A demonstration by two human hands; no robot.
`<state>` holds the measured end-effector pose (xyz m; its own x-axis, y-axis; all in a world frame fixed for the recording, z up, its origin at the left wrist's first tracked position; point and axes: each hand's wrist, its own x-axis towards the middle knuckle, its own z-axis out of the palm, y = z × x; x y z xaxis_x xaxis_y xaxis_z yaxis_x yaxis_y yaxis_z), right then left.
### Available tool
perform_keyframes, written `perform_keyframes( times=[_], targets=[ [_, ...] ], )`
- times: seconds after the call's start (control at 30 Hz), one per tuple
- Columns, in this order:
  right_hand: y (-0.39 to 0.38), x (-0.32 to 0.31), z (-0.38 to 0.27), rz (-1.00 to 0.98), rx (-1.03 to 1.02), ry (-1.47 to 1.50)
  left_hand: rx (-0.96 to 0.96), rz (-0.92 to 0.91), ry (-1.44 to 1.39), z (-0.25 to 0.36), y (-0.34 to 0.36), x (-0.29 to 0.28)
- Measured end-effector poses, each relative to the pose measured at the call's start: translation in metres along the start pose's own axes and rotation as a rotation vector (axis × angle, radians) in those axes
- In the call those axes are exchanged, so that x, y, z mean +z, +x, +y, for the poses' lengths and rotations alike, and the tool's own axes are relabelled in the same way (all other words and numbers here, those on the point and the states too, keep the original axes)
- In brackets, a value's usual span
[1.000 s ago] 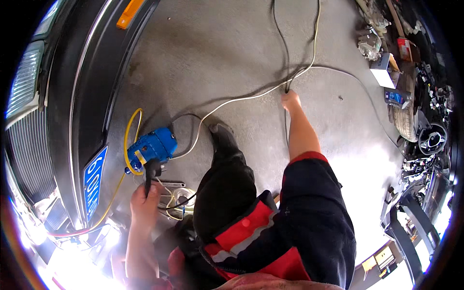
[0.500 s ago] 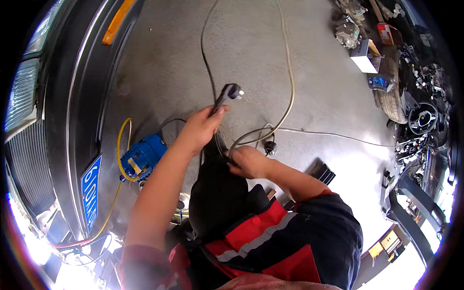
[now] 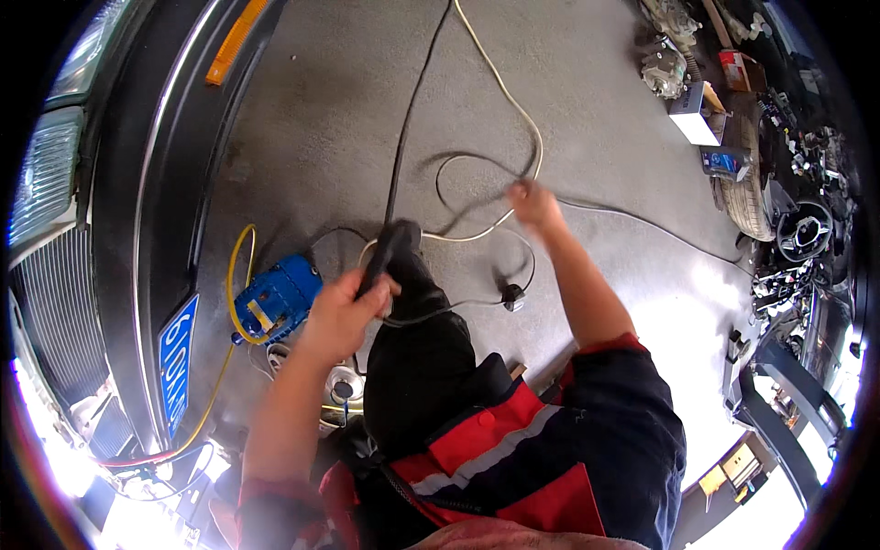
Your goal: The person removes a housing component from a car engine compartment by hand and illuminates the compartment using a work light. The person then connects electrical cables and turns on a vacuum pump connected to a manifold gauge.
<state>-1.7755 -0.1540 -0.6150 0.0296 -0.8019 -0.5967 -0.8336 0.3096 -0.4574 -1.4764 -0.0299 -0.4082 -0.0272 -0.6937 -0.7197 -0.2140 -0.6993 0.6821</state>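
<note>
My left hand (image 3: 346, 316) is closed on a thick black cord (image 3: 396, 174), above my outstretched leg. The cord runs up toward the far edge of the view. Whether the plug seen earlier is inside the fist is hidden. Farther right, my right hand (image 3: 539, 209), smeared by motion, has its fingers closed on a thin grey cable (image 3: 632, 216) beside a pale cable (image 3: 500, 81). A loop of cable hangs beside that hand. Between my hands, a black plug (image 3: 513, 296) lies on the floor, its lead curving back toward my left hand.
A blue motor-like machine (image 3: 278, 298) with a yellow hose (image 3: 229, 289) stands at left, beside a car bumper (image 3: 137, 238). To the right are a tyre (image 3: 747, 188), a white box (image 3: 698, 115), a steering wheel (image 3: 804, 231) and other loose car parts.
My right hand has swung away from my left, outward and forward, drawing out cable. My left hand has dropped nearer my body. The plug it held up is no longer plainly seen.
</note>
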Motion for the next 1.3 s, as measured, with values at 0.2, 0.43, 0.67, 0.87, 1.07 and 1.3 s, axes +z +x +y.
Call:
perform_keyframes(
  times=[0.2, 0.43, 0.67, 0.87, 1.07, 1.3],
  targets=[
    [0.115, -0.051, -0.036, 0.251, -0.090, 0.191, 0.146, -0.057, 0.391, 0.003, -0.060, -0.022],
    [0.169, -0.090, -0.208, -0.021, -0.248, 1.401, 0.476, -0.352, 0.190, -0.040, -0.123, -0.064],
    [0.171, -0.139, -0.278, -0.479, -0.554, 2.051, 0.328, -0.397, 0.312, -0.041, -0.146, -0.072],
    [0.114, -0.151, -0.305, -0.250, -0.436, 2.155, -0.045, -0.280, 0.298, -0.068, -0.152, -0.086],
    [0.159, -0.148, -0.300, -0.143, -0.323, 2.142, -0.050, -0.471, 0.157, -0.056, -0.168, -0.063],
    [0.114, -0.204, -0.325, -0.259, -0.454, 2.060, 0.032, -0.342, 0.372, -0.066, -0.190, -0.052]
  ],
)
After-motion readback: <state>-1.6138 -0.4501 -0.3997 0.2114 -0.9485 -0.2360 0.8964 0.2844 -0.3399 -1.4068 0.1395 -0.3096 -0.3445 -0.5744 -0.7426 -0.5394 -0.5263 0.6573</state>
